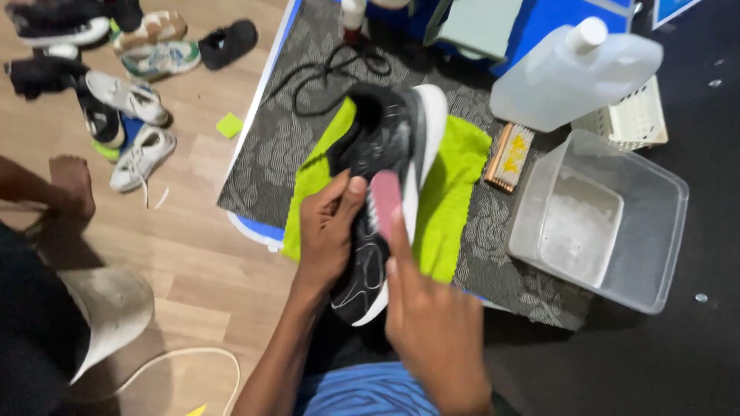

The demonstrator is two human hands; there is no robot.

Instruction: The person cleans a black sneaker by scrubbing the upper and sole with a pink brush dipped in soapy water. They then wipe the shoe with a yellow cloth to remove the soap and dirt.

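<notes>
The left hand [330, 231] is wrapped around the side of a black mesh running shoe with a white foam sole [385, 192], thumb pressed on the upper, steadying it on its edge. The right hand [428, 316] pinches a small pink brush [385, 202] between fingers and thumb, its head laid against the shoe's sole edge. The shoe lies over a lime-green terry towel [455, 192] on a grey patterned mat [270, 146], at the centre of the view.

At 3 o'clock sits a clear plastic tub [617, 223] holding foamy water; at 1 o'clock a translucent jug with a white cap [574, 73] lies tipped over a white basket [632, 119]. A wooden scrubbing brush [509, 158] rests between towel and tub. At 10 o'clock, loose sneakers [131, 100] lie scattered on the wooden floor [200, 254].

The risk as I judge it — the shoe, balanced on edge, could roll out of the left hand under hard scrubbing; the tilted jug might leak.

The brush bristles are hidden, and the shoe's toe is covered by the right hand.
</notes>
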